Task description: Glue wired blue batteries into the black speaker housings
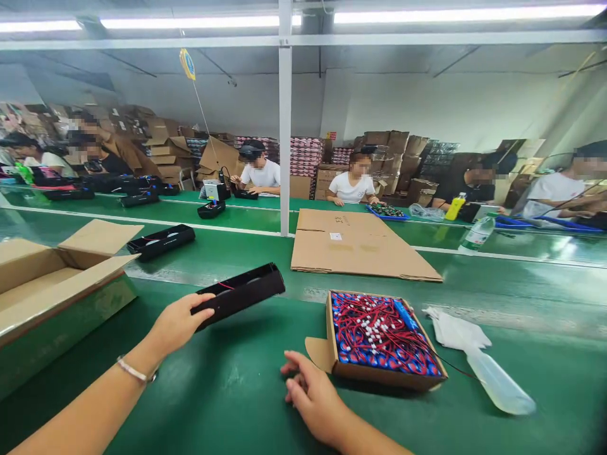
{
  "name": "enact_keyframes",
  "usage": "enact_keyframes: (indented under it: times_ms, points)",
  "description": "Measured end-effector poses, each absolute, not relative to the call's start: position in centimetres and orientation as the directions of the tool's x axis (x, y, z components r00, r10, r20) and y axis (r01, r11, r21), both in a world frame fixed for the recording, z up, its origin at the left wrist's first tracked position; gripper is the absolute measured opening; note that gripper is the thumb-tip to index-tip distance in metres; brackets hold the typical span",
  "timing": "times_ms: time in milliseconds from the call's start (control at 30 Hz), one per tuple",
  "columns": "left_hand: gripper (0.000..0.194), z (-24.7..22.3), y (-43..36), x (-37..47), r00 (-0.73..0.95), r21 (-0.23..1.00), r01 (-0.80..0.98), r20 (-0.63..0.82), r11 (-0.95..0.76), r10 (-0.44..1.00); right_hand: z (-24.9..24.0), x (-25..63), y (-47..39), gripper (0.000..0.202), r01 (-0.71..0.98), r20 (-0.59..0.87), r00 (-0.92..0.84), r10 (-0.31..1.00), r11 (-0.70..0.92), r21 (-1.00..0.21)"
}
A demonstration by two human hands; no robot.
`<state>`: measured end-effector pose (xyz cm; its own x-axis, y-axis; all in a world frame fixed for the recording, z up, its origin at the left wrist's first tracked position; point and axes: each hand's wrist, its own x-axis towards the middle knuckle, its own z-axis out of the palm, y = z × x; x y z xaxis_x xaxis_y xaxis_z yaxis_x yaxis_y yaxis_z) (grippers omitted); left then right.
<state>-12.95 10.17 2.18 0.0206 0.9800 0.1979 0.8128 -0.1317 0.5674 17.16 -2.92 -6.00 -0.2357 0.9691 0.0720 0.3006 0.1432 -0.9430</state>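
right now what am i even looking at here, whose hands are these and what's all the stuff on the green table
One picture, taken by a camera worn on a person's head, looking forward and down at their own bare hands over a green work surface. The left hand grips one end of a long black casing. The right hand rests on the surface beside a small cardboard tray full of blue cells with red wires. Nearby lie a flat cardboard sheet, an open carton, a clear squeeze bottle and another black casing. Other people sit working across the table.
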Motion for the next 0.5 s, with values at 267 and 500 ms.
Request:
enact_keyframes:
  times_ms: [267, 500]
  points:
    - [0.026, 1.0, -2.0, -12.0, 0.482, 0.603, 0.665, 0.105, -0.441, 0.87, -2.2, 18.7, -4.6, 0.07, -0.286, -0.281, -0.177, 0.943, -0.322, -0.903]
    - [0.018, -0.2, -1.9, -11.8, 0.615, 0.475, 0.657, 0.111, -0.586, 0.78, -1.0, 20.9, -9.8, 0.073, 0.122, -0.332, -0.343, 0.879, -0.308, -0.943]
